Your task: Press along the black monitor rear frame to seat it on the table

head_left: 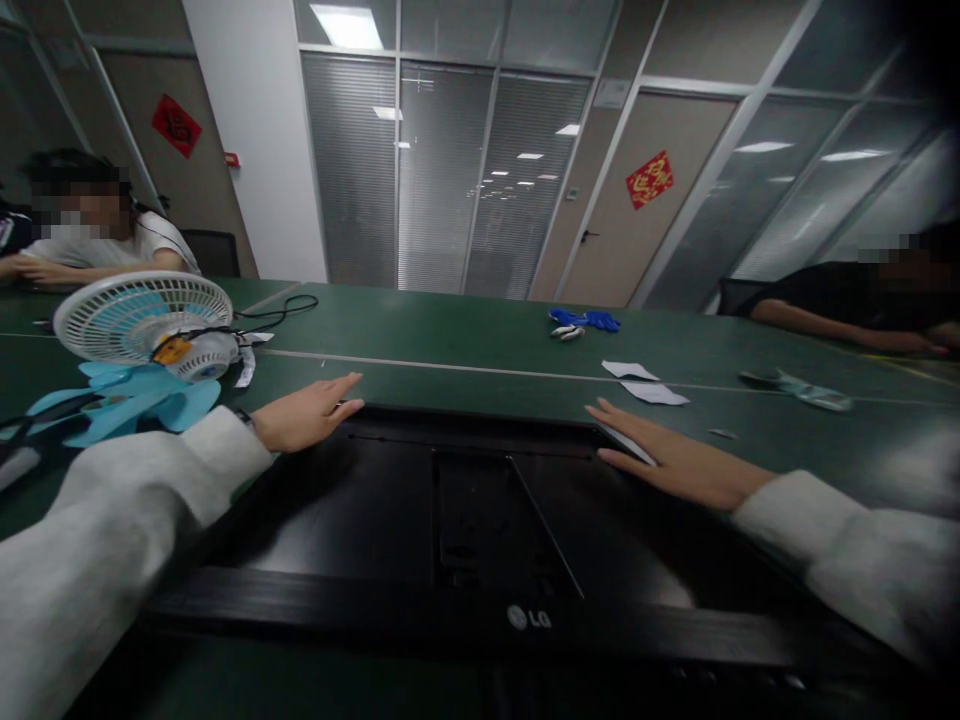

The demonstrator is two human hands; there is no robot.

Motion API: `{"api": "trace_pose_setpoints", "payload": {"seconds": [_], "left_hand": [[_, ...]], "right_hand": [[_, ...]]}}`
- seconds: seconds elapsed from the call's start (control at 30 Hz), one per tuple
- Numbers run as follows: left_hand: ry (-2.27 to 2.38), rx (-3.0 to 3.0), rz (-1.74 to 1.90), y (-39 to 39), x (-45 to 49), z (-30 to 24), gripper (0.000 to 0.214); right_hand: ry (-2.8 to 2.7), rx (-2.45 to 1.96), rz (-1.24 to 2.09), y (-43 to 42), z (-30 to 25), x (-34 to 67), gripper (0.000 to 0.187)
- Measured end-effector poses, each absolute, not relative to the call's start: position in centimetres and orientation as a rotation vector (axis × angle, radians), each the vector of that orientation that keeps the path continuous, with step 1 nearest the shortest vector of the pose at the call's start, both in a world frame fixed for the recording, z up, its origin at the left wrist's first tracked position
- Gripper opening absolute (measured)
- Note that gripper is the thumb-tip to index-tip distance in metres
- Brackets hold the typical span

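A black monitor casing [360, 515] with an LG logo on its lower bezel lies in front of me on the green table. A rectangular recess shows in the middle of its dark inside. My left hand [304, 415] is at the far left corner, its fingers stretched out over the rim. At the far right corner, my right hand [671, 455] has its fingers extended and thumb apart. Neither hand grips anything; whether the palms touch the rim I cannot tell.
To the left are a white fan cage with motor [191, 350] and light-blue fan blades [142, 400]. Blue gloves [592, 319], white paper pieces [645, 385] and a clear plastic packet [814, 392] lie farther off on the green table [420, 325]. People sit at both sides.
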State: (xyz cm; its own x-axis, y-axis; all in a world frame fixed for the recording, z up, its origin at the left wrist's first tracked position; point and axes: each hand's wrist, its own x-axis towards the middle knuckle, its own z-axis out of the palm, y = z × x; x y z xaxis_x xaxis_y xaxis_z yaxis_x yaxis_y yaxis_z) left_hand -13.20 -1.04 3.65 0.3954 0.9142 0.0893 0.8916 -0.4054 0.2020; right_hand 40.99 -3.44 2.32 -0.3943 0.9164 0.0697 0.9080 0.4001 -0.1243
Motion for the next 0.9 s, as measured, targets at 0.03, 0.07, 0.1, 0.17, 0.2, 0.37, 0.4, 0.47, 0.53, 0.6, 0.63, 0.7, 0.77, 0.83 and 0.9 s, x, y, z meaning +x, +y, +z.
{"api": "trace_pose_setpoints", "payload": {"seconds": [0.03,0.07,0.1,0.17,0.2,0.37,0.4,0.47,0.53,0.6,0.63,0.7,0.77,0.83,0.9], "left_hand": [[1.619,2.532,0.274,-0.5,-13.0,2.6,0.054],[1.596,2.541,0.256,-0.2,-13.0,1.8,0.051],[1.572,2.549,0.228,-0.1,-12.9,1.3,0.048],[1.533,2.558,0.162,0.0,-12.8,1.0,0.044],[1.521,2.56,0.129,0.1,-12.8,1.1,0.042],[1.522,2.579,-0.042,1.3,-12.0,2.6,0.036],[1.527,2.585,-0.077,1.7,-11.7,2.8,0.033],[1.527,2.61,-0.124,2.5,-11.0,3.2,0.03],[1.503,2.657,-0.121,3.1,-10.1,3.5,0.029],[1.456,2.719,-0.058,3.5,-8.8,3.7,0.031],[1.427,2.752,-0.006,3.5,-8.1,3.7,0.034],[1.366,2.808,0.117,3.5,-6.5,3.5,0.04],[1.299,2.842,0.219,3.2,-4.9,3.0,0.044],[1.232,2.855,0.279,3.0,-3.3,2.2,0.045],[1.171,2.851,0.305,2.7,-2.1,1.0,0.046]], "right_hand": [[-2.549,-1.654,0.136,-3.0,1.7,40.5,0.062],[-2.575,-1.662,0.17,-2.7,1.2,40.2,0.06],[-2.595,-1.676,0.197,-2.5,0.8,40.1,0.058],[-2.62,-1.717,0.23,-2.2,0.7,40.2,0.055],[-2.629,-1.738,0.234,-1.9,0.9,40.2,0.054],[-2.714,-1.816,0.173,0.1,2.2,38.7,0.052],[-2.732,-1.835,0.149,0.5,2.4,38.0,0.052],[-2.761,-1.855,0.095,1.1,2.7,36.6,0.05],[-2.786,-1.825,0.034,1.5,2.8,34.9,0.047],[-2.796,-1.746,-0.039,1.6,3.0,33.2,0.045],[-2.792,-1.693,-0.077,1.6,3.1,32.3,0.046],[-2.777,-1.572,-0.134,1.4,3.0,30.6,0.048],[-2.773,-1.445,-0.149,1.2,2.7,28.9,0.052],[-2.788,-1.333,-0.126,0.9,2.0,27.4,0.053],[-2.804,-1.255,-0.092,0.6,1.1,26.4,0.053]]}}
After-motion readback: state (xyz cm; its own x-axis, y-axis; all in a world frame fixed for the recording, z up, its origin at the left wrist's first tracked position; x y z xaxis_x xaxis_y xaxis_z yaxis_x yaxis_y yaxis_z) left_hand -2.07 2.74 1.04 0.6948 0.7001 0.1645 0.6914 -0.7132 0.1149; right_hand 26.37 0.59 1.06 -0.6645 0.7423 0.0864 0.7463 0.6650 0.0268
